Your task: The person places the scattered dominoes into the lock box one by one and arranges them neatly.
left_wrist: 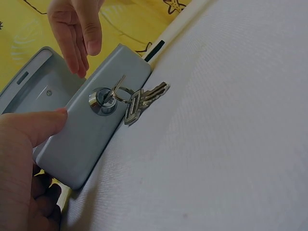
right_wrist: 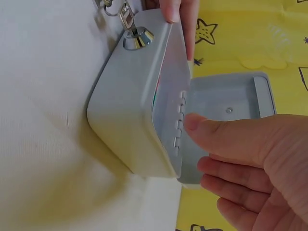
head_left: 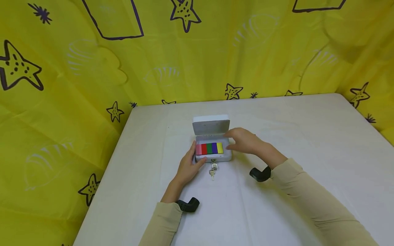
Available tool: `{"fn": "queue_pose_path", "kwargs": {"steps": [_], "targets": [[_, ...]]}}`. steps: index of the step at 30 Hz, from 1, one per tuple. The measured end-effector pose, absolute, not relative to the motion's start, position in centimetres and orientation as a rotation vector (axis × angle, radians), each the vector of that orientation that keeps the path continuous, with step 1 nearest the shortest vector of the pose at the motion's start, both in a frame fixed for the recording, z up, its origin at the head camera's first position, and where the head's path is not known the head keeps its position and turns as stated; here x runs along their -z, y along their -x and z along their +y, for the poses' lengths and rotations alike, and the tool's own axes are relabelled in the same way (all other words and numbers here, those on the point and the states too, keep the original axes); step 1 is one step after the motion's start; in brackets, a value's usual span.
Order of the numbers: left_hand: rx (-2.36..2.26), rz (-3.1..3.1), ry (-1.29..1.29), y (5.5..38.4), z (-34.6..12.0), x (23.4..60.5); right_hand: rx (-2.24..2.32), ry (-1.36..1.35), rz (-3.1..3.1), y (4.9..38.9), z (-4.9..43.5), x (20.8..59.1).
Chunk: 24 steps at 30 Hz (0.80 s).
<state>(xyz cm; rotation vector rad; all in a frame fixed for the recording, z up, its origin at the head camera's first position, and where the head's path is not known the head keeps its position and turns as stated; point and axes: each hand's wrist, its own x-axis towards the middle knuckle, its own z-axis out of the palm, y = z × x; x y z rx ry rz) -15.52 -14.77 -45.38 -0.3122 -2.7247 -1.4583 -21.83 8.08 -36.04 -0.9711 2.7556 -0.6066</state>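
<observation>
A small grey metal cash box (head_left: 227, 158) stands on the table with its lid (head_left: 211, 127) raised. Inside lies a row of coloured strips (head_left: 209, 148): pink, red, green, blue and yellow. From the front lock (left_wrist: 102, 101) hangs a ring with keys (left_wrist: 139, 107); one key sits in the lock. My left hand (head_left: 187, 167) holds the box's left front corner, thumb on the front edge and fingers along the side. Over the box's right side is my right hand (head_left: 244, 140), its fingers loosely bent, near the lid and holding nothing.
A white cloth covers the table (head_left: 277, 116). Behind it and to the left hangs a yellow curtain (head_left: 197, 61) with drawn stars. A black wrist device (head_left: 260, 174) sits on the right wrist, another (head_left: 188, 205) on the left.
</observation>
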Motion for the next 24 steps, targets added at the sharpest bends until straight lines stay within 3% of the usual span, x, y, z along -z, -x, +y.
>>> {"fn": "queue_pose_path", "kwargs": {"steps": [24], "targets": [[1.454,-2.733,0.298,15.6,-14.6,45.7,0.675,0.835,2.806,22.6,13.7,36.5]]}}
